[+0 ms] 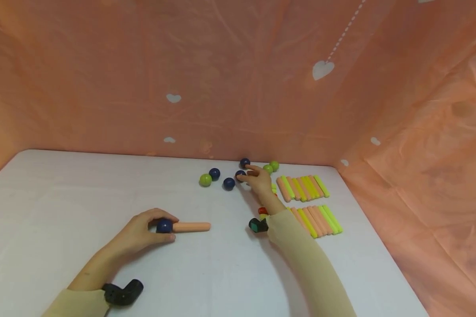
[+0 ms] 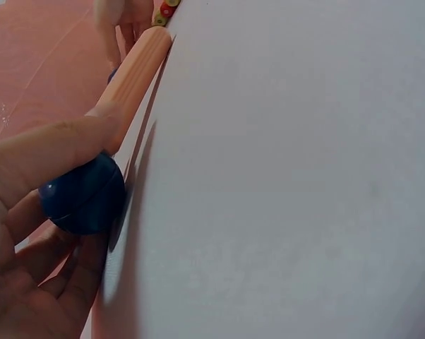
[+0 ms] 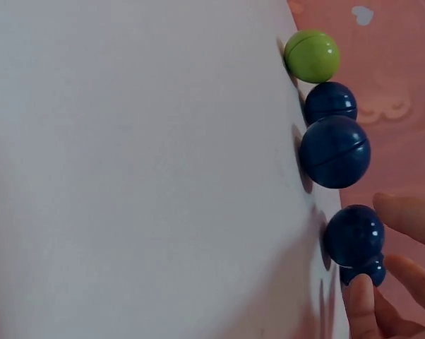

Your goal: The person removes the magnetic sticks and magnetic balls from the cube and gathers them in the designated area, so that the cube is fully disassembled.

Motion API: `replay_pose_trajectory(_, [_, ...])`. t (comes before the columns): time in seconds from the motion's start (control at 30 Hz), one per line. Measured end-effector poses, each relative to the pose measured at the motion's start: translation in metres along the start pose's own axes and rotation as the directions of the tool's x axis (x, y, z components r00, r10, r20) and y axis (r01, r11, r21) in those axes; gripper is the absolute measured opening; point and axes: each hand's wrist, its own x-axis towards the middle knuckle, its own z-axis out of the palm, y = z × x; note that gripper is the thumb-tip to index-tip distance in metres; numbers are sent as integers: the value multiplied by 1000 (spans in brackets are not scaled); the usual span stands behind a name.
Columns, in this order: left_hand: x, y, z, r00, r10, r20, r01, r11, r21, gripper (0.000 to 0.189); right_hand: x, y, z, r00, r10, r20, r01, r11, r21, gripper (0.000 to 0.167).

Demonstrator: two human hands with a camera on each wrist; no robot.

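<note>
My left hand (image 1: 139, 230) holds a dark blue ball (image 1: 164, 226) with a peach-coloured stick (image 1: 192, 226) at its right side. Thumb and fingers curl round the ball, and the thumb (image 2: 71, 141) lies where ball and stick meet. Farther back on the table, my right hand (image 1: 260, 181) reaches over another dark blue ball (image 3: 354, 235). Its thumb and fingers are spread around this ball; whether they touch it I cannot tell. Close by are more blue balls, one nearer (image 1: 228, 183) and one behind (image 1: 244, 163).
A green ball (image 1: 205, 179) and a blue ball (image 1: 214, 174) sit left of the right hand. Two more green balls (image 1: 274, 166) are at the back edge. Two rows of coloured sticks (image 1: 303, 188) lie on the right. Small red and yellow pieces (image 1: 263, 211) are partly hidden by the right arm.
</note>
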Motion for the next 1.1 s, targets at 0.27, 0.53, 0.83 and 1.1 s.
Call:
replay_pose_trajectory(0.27, [-1,-1,2,999,37,-1,-37,999,8,37,-15,2,-9,996,-91,-10,91,996,-9,46])
replay_pose_trajectory(0.53, [-1,-3,3,999,45,-11,-45,999,10,36,-57,9,-5,962,-272,30,266,955,131,31])
replay_pose_trajectory(0.83, [-3,-5,-3,1000,-5,31,6,999,-43,53,-80,23,10,909,-276,312,244,960,138,31])
replay_pose_trajectory(1.1, [-5,-11,-8,996,-7,94,20,990,-141,55,-92,23,29,792,-271,548,298,954,42,32])
